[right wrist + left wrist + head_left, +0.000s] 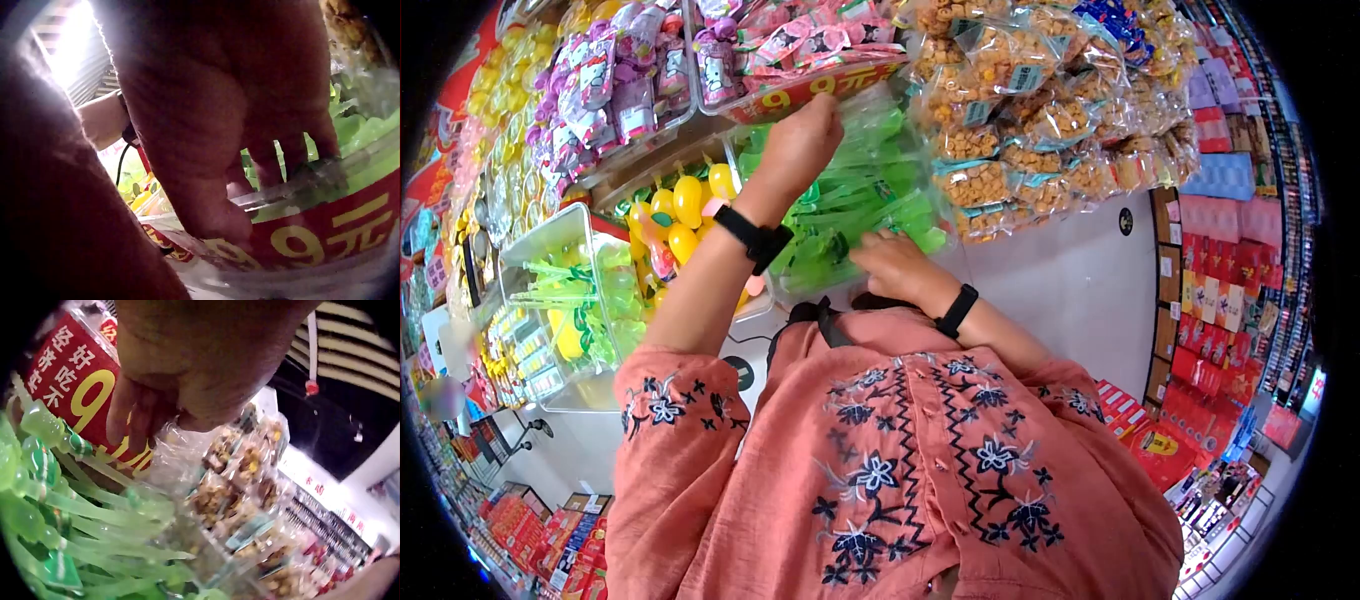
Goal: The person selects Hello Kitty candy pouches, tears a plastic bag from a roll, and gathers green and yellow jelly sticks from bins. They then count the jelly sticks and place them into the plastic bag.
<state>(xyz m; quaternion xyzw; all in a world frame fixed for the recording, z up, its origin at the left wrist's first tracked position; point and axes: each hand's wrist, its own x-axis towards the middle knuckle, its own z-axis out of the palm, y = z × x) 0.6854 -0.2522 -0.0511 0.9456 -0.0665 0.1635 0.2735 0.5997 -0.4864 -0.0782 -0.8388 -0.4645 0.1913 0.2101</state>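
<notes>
Lying just left of the left hand [803, 140] are bright yellow, mango-shaped pieces [688, 200]. That hand's fingers hang down beside a red price sign [72, 369]; whether they hold anything, I cannot tell. Between the two hands, glossy, translucent green pieces [850, 190] with rounded knobs, long thin stems and darker green tags lie heaped in a clear bin [369, 164]. The right hand [897, 265] grips the bin's near rim, thumb outside, fingers inside. Beyond that grip, rightward, brown snack bags [1020, 110] are stacked.
</notes>
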